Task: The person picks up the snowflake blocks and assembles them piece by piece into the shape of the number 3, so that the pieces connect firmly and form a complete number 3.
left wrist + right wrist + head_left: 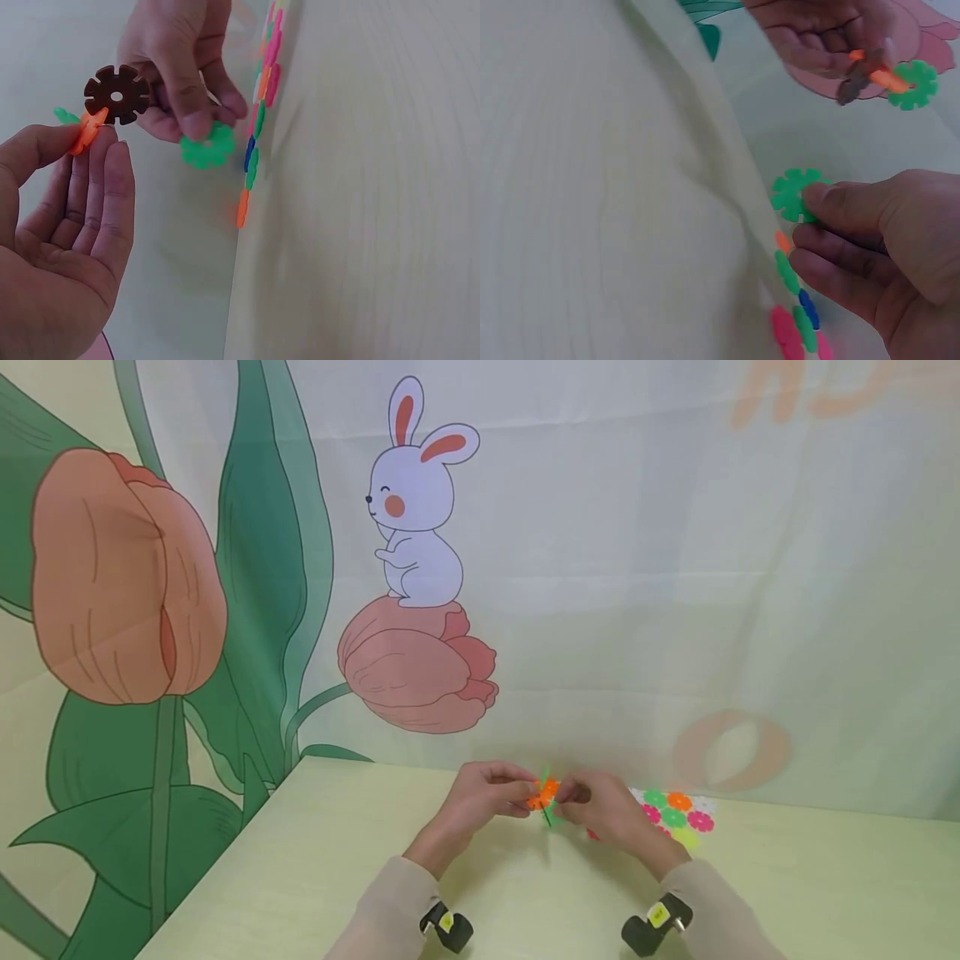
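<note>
Three discs are joined, we judge: brown [116, 93], orange [88, 129] and green, pinched by the left hand [64, 247]. The right hand [184, 64] pinches a loose green disc [208, 147]; many lie spare [675, 814] on the table [315, 860].

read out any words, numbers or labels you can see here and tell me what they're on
None can be read for sure.
Backdrop cloth: pale orange letter shapes cut off at the top edge, and a faint ring like "O".
Yellow stickers on the wrist cameras: too small to read.

A pale wooden table [315, 860] stands before a rabbit-and-tulip backdrop [420, 577].
</note>
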Demonstrator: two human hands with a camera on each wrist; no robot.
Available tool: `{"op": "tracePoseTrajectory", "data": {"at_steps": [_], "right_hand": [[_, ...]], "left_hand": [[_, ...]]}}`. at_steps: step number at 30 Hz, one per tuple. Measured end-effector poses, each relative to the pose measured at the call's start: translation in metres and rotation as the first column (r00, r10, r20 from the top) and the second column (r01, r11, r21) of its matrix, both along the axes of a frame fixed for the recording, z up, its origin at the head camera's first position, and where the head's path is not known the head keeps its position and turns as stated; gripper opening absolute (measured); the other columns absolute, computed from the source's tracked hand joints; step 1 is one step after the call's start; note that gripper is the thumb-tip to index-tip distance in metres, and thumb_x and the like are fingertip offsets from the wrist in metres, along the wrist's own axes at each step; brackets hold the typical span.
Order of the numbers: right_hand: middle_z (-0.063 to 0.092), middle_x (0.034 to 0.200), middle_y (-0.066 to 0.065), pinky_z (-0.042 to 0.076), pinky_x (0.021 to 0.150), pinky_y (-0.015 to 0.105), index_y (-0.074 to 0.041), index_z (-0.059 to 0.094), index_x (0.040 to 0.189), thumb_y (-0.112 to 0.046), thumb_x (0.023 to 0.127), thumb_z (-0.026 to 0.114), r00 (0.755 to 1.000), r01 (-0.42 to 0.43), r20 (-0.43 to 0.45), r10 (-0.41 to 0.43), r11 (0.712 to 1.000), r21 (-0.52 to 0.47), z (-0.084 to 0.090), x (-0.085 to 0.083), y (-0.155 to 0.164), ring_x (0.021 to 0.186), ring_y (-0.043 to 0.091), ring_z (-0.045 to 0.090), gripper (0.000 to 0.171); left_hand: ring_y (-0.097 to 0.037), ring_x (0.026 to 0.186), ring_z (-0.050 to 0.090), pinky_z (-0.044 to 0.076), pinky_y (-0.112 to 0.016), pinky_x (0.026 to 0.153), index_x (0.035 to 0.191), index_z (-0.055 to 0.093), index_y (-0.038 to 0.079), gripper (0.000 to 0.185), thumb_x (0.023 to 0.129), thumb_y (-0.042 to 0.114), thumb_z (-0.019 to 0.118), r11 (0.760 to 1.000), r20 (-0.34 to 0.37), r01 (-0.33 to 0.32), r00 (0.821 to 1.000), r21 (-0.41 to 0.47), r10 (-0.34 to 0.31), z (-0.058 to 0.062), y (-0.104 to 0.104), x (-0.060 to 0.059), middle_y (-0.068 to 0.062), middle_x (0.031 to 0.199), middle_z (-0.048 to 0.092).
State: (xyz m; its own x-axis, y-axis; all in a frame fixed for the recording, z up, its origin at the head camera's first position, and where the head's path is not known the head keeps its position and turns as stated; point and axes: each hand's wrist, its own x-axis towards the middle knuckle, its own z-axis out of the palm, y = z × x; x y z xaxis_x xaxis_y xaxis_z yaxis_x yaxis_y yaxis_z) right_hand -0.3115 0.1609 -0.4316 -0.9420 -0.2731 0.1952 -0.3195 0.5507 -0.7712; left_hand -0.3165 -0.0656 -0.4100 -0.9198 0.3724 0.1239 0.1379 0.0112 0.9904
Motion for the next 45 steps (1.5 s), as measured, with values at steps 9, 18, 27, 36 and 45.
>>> {"op": "tracePoseTrajectory", "data": {"at_steps": [9, 18, 27, 36, 45], "right_hand": [[0.075, 0.098, 0.008, 0.063, 0.085, 0.047, -0.003, 0.072, 0.111, -0.011, 0.099, 0.077, 0.998, 0.057, 0.051, -0.046, 0.974, -0.219, 0.016, 0.015, 0.015, 0.093, 0.033, 0.073, 0.016], [0.075, 0.107, 0.015, 0.062, 0.089, 0.038, -0.002, 0.071, 0.116, -0.013, 0.101, 0.075, 0.999, 0.045, 0.002, -0.046, 0.960, -0.275, 0.031, 0.023, 0.023, 0.096, 0.033, 0.074, 0.019], [0.075, 0.113, 0.009, 0.060, 0.089, 0.031, -0.007, 0.071, 0.119, -0.020, 0.102, 0.073, 0.988, 0.144, -0.010, -0.153, 0.949, -0.279, 0.042, 0.031, 0.025, 0.101, 0.026, 0.075, 0.021], [0.076, 0.112, 0.010, 0.060, 0.087, 0.025, -0.006, 0.073, 0.119, -0.022, 0.103, 0.074, 0.987, 0.124, -0.054, -0.149, 0.938, -0.324, 0.045, 0.034, 0.026, 0.098, 0.027, 0.076, 0.023], [0.076, 0.111, 0.009, 0.061, 0.086, 0.026, -0.006, 0.075, 0.120, -0.020, 0.102, 0.075, 0.990, 0.107, -0.051, -0.131, 0.938, -0.330, 0.047, 0.034, 0.025, 0.097, 0.025, 0.076, 0.023]], "left_hand": [[-0.027, 0.081, 0.076, 0.065, -0.036, 0.083, 0.109, 0.078, -0.003, 0.019, 0.096, 0.011, 0.077, 1.000, 0.000, 0.022, 1.000, -0.001, -0.022, 0.002, 0.008, 0.005, -0.010, 0.098, 0.078], [-0.028, 0.082, 0.076, 0.065, -0.036, 0.082, 0.109, 0.078, -0.005, 0.021, 0.095, 0.011, 0.078, 1.000, 0.003, 0.016, 1.000, -0.008, -0.016, 0.004, 0.012, 0.009, -0.010, 0.097, 0.078], [-0.037, 0.088, 0.076, 0.065, -0.036, 0.080, 0.109, 0.079, 0.000, 0.019, 0.096, 0.014, 0.079, 0.999, -0.006, 0.026, 1.000, -0.045, -0.026, 0.005, 0.015, 0.011, -0.010, 0.096, 0.079], [-0.029, 0.082, 0.077, 0.065, -0.037, 0.081, 0.110, 0.079, -0.002, 0.020, 0.096, 0.012, 0.080, 0.999, -0.001, 0.031, 1.000, -0.018, -0.031, 0.006, 0.019, 0.015, -0.011, 0.096, 0.079], [-0.024, 0.081, 0.077, 0.065, -0.037, 0.081, 0.107, 0.079, -0.003, 0.018, 0.095, 0.010, 0.079, 0.999, -0.006, 0.037, 0.999, -0.010, -0.037, 0.006, 0.019, 0.015, -0.011, 0.096, 0.079]]}}
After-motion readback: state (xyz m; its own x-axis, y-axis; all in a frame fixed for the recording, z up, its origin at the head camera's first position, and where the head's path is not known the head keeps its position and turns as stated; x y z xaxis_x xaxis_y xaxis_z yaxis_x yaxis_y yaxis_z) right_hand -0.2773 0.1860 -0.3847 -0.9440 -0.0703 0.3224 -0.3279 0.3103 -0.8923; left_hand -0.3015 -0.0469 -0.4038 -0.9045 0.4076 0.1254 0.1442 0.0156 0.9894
